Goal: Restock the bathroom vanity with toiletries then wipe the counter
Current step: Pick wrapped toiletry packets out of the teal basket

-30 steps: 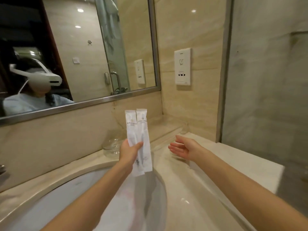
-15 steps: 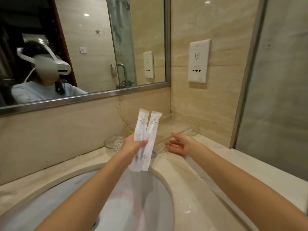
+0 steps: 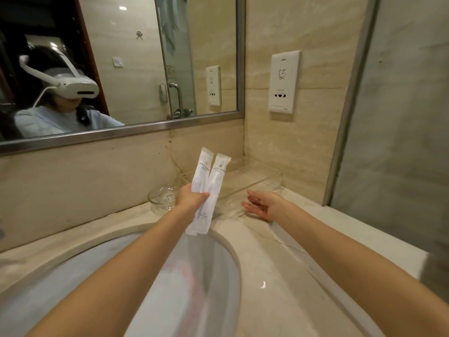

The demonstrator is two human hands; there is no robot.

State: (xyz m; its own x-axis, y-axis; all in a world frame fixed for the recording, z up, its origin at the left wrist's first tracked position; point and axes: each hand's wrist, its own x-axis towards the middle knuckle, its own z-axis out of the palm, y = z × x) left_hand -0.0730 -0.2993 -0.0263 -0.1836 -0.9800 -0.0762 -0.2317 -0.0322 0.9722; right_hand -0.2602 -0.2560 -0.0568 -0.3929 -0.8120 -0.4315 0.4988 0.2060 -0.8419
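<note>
Two sachets in left hand, over the basin's far rim.
Two white sachets [image 3: 206, 190] pinched side by side by left hand [image 3: 190, 199], tilted up toward clear tray [image 3: 272, 178] in counter [image 3: 279, 263] corner. Right hand [image 3: 263, 205] loose, fingers spread, at tray's front edge. Glass bowl [image 3: 161, 198] just left.

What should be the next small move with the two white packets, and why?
Probably carry the left hand forward and to the right, and lay the two white packets in the clear tray in the corner. The packets are in its grip above the counter, the tray looks empty, and the open right hand waits at the tray's front edge.
</note>
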